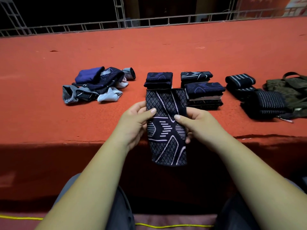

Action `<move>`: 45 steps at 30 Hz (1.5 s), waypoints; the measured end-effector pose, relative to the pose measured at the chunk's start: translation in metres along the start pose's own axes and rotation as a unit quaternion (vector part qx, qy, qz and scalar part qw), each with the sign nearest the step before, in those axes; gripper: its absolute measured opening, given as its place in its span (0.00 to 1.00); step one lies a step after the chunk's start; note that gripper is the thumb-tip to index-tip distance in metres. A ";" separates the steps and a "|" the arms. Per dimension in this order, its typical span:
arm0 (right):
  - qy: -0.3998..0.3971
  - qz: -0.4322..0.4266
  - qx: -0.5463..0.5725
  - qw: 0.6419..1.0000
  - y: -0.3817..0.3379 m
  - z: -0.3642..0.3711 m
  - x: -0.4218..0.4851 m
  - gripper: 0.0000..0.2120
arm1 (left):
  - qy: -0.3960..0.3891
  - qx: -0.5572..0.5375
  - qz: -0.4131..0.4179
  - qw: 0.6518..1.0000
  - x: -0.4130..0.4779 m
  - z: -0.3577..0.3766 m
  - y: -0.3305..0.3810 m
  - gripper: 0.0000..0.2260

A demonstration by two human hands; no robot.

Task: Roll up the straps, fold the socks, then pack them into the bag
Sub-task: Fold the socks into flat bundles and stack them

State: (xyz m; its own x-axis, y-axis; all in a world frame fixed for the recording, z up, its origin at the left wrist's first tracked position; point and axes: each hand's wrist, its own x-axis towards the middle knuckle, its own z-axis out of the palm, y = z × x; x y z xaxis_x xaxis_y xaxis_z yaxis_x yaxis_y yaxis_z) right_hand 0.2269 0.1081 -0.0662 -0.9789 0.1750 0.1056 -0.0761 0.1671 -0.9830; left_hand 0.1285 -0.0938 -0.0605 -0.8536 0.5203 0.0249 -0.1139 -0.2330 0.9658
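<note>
**Both hands hold 1 patterned sock over the table's near edge**

The left hand (135, 121) and the right hand (197, 124) grip a dark patterned sock (166, 135) from either side. Each thumb presses on its front and the fingers curl behind it. The sock is held upright and spread flat in the air, above the near edge of the red table (149, 52).

On the table to the left lies a loose pile of unfolded socks (98, 85) in dark blue, grey and white. Behind the held sock stand 3 folded stacks: the left stack (158, 78), the back stack (196, 76), and the tall stack (205, 95) just in front of the back one.

Further right lie 2 dark striped bundles, the far strap bundle (240, 81) and the near strap bundle (265, 103). The olive bag (289, 90) lies at the right edge of the view, against the near bundle.

A metal railing (149, 22) runs along the table's far side. A yellow cord (166, 226) lies on the floor by the person's knees.
</note>
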 end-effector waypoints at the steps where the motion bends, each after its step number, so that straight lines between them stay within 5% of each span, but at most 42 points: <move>1: 0.016 -0.007 0.005 1.000 0.000 0.000 0.000 0.07 | -0.012 0.002 -0.011 1.000 0.000 0.000 0.001 0.17; 6: 0.077 -0.008 0.029 0.997 0.003 -0.003 0.002 0.08 | -0.054 0.072 -0.037 0.995 -0.001 0.003 -0.003 0.17; 19: 0.041 0.022 0.060 0.997 -0.001 -0.009 0.005 0.09 | -0.006 0.060 -0.015 0.998 0.011 -0.008 -0.005 0.15; 29: 0.046 0.054 0.130 0.989 0.005 -0.011 0.014 0.23 | 0.005 0.016 -0.049 0.999 0.019 -0.014 -0.008 0.17; 38: -0.006 0.049 0.120 0.992 0.006 -0.015 0.009 0.06 | 0.003 0.005 -0.038 0.999 0.013 -0.011 -0.003 0.18; 45: 0.015 0.035 0.079 0.996 0.010 -0.016 0.007 0.16 | -0.048 -0.025 -0.049 0.997 0.008 -0.009 -0.006 0.19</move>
State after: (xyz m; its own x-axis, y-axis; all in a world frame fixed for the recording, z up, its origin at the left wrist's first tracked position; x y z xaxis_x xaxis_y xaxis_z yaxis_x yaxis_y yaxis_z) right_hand 0.2221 0.1262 -0.0730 -0.9769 0.2105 0.0371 -0.0383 -0.0016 -0.9993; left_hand 0.1176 -0.0959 -0.0685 -0.7853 0.6177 -0.0424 -0.2223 -0.2172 0.9505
